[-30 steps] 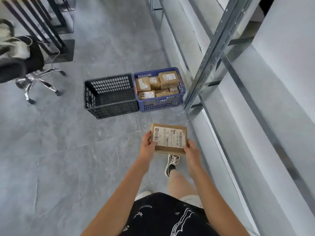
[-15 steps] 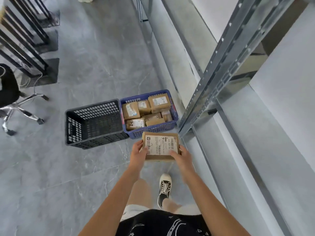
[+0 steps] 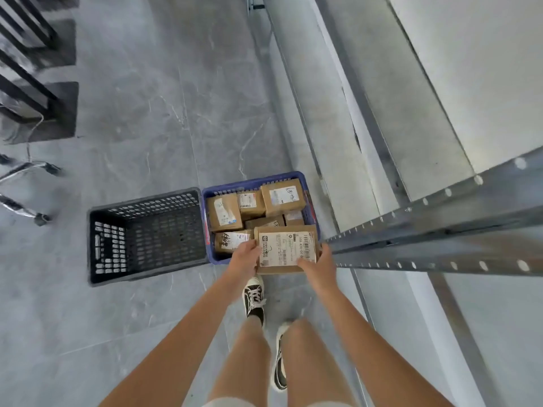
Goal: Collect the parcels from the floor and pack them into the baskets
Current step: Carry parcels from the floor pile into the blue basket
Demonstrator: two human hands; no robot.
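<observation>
Two baskets sit side by side on the floor: one black basket (image 3: 147, 235) and one blue basket (image 3: 258, 183). Parcels number seven that I can make out. Six lie in the blue one: a tall one at the left (image 3: 224, 212), a small one behind it (image 3: 250, 202), a larger one at the back right (image 3: 283, 196), a scribbled one in front (image 3: 230, 240), and two partly hidden ones in the middle (image 3: 264, 222) (image 3: 293, 217). The seventh, a labelled parcel (image 3: 286, 249), is held in two hands, the left hand (image 3: 244, 258) and the right hand (image 3: 318, 264). Two shoes (image 3: 254, 299) (image 3: 279, 368) show below.
</observation>
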